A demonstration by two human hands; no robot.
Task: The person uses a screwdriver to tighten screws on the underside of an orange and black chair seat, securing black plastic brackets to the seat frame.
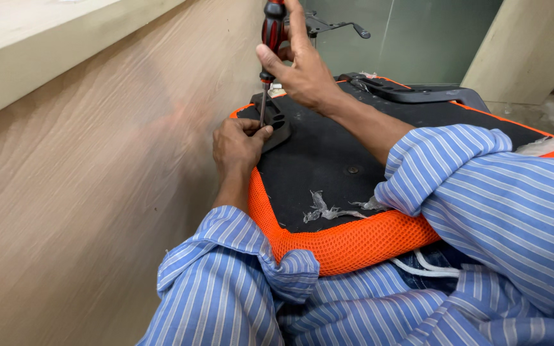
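At top centre of the frame, the right hand (299, 67) has its fingers clenched round the red-and-black handle of an upright screwdriver (268, 51). Its shaft points down into a black bracket (277, 125) on the upturned orange-edged seat (354, 247). The left hand (237, 144), wrist bent, seems to pinch the shaft and bracket.

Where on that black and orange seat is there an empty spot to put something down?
The widest bare patch of the black seat bottom lies between the small round hole, the black bracket and the striped sleeve. It is crowded at the far corner, where the left hand steadies the bracket and the right hand holds the screwdriver.
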